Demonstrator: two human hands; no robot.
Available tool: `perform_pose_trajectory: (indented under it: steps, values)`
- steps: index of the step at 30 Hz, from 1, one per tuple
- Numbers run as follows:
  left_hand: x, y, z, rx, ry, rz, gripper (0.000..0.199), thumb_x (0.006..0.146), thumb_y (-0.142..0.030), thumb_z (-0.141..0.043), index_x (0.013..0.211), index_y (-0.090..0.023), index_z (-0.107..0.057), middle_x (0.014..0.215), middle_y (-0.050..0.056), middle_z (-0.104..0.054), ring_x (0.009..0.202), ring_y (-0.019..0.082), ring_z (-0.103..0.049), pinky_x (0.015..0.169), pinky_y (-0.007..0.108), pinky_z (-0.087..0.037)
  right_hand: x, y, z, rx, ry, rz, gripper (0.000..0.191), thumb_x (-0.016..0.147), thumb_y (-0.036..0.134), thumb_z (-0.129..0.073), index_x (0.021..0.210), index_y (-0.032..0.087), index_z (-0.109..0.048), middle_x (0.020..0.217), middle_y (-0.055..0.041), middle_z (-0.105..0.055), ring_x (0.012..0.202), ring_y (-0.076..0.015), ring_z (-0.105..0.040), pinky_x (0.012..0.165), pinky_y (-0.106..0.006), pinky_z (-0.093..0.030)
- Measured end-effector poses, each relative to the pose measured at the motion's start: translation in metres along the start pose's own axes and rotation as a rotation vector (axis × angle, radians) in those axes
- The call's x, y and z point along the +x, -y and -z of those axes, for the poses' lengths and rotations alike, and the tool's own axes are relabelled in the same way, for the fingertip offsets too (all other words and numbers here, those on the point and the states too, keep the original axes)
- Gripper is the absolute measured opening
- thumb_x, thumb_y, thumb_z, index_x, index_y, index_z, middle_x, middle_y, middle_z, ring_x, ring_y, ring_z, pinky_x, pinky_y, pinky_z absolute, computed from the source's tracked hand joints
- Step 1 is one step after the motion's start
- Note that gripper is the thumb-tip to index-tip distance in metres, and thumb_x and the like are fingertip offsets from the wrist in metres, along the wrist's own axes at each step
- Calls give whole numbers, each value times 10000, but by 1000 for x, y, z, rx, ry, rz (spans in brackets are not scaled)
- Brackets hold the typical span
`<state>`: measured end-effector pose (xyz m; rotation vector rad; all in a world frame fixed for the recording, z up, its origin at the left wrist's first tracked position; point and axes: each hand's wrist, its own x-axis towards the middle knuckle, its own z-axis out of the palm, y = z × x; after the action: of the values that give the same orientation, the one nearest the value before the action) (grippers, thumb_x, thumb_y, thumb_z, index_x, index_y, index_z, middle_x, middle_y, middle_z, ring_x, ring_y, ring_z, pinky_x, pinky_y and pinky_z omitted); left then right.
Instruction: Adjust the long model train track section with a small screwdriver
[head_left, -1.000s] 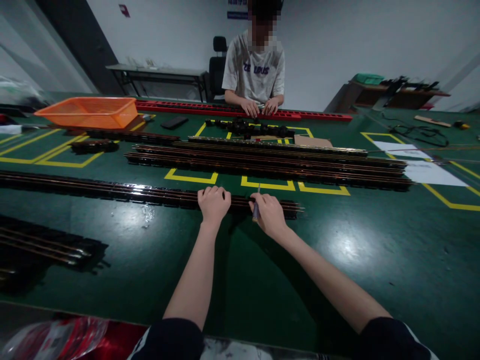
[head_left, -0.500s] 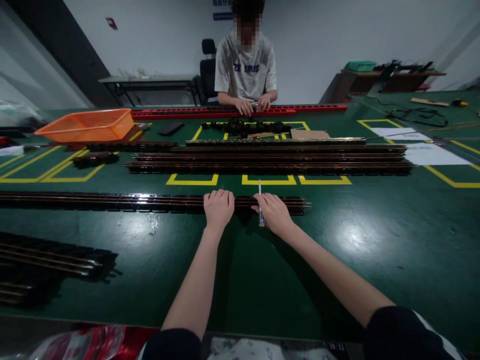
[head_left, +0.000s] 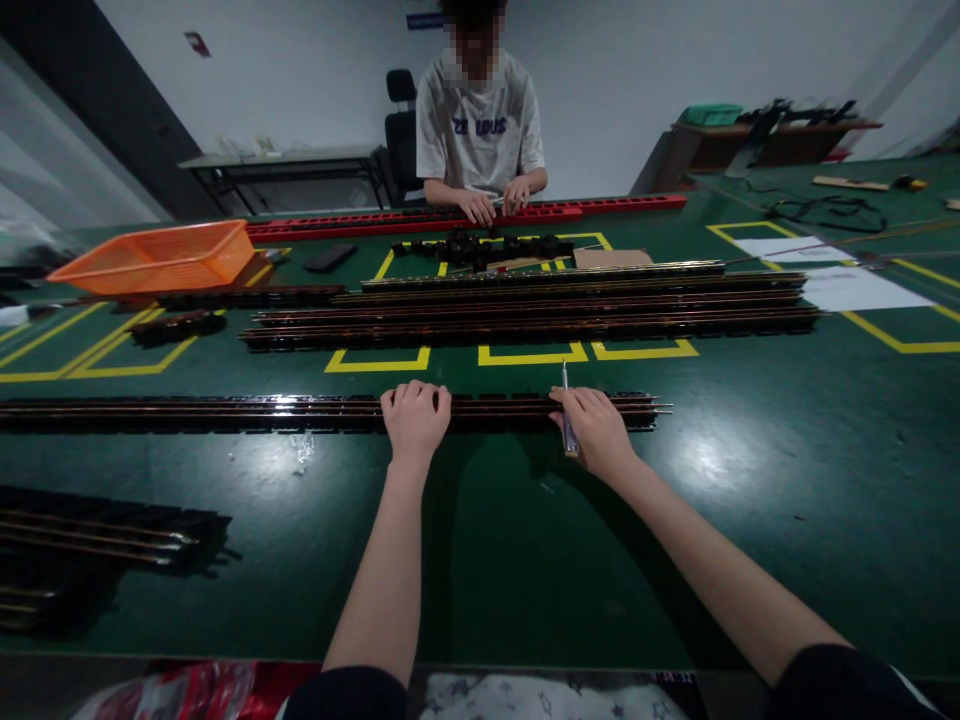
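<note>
A long black track strip (head_left: pixel 495 408) with thin copper-coloured rods along it lies across the green table in front of me. My left hand (head_left: pixel 416 420) is closed over the strip, its fingers bent down over the far side. Further right, near the strip's end, my right hand (head_left: pixel 600 428) grips a slim screwdriver (head_left: pixel 570 432) with a clear handle, its thin shaft pointing away from me. The right fingers also rest at the strip. Thin rod ends stick out past its right end.
Several similar strips (head_left: pixel 525 310) lie side by side beyond, with more strips (head_left: pixel 97 530) at near left. An orange basket (head_left: pixel 157 262) stands at far left. Across the table, a person (head_left: pixel 480 130) has both hands at a long red frame (head_left: pixel 630 205). White papers (head_left: pixel 862 290) lie right.
The strip's right end has slid to the right, and my right hand with the screwdriver has moved right too. My left hand sits slightly further left. The view has shifted a little.
</note>
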<state>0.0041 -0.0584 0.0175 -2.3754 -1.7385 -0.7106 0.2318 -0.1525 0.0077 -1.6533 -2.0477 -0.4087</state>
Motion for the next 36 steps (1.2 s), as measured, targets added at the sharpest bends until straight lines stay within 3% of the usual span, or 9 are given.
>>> perform_pose_trajectory:
  steps: [9,13,17,23,36]
  values:
    - [3,-10,-3,97,9,48,525,904,-363,-217,792,-144,-681,847,119,-685,807,236,-593,740,361,-361,9,14,-8,144,-92,-49,241,896,248,-434,1046,121,-573,987,-119,-689,917,-230,-630,836,-417,-459]
    - [2,-17,-3,91,47,32,565,911,-408,-190,820,-137,-677,878,131,-675,842,251,-583,745,368,-360,15,23,-12,152,-30,17,328,884,356,-486,1095,112,-547,1075,-139,-665,958,-246,-623,842,-422,-446]
    - [2,-27,-2,67,71,-15,591,909,-475,-183,843,-138,-664,900,129,-668,854,256,-572,742,365,-368,17,16,-12,101,-1,-55,383,872,409,-493,1074,90,-557,1037,-147,-673,918,-256,-629,800,-404,-444]
    - [1,-28,-3,9,77,-52,557,909,-470,-195,893,-155,-653,920,121,-662,876,254,-559,777,374,-369,16,1,-7,44,79,-48,363,860,385,-490,1078,106,-567,1090,-151,-653,960,-260,-613,808,-390,-427]
    - [0,-24,-1,-26,50,-67,512,920,-425,-197,907,-177,-645,916,102,-680,872,236,-573,801,368,-354,15,2,-6,33,81,-47,362,817,347,-465,1062,102,-572,1045,-139,-660,910,-236,-603,792,-354,-400]
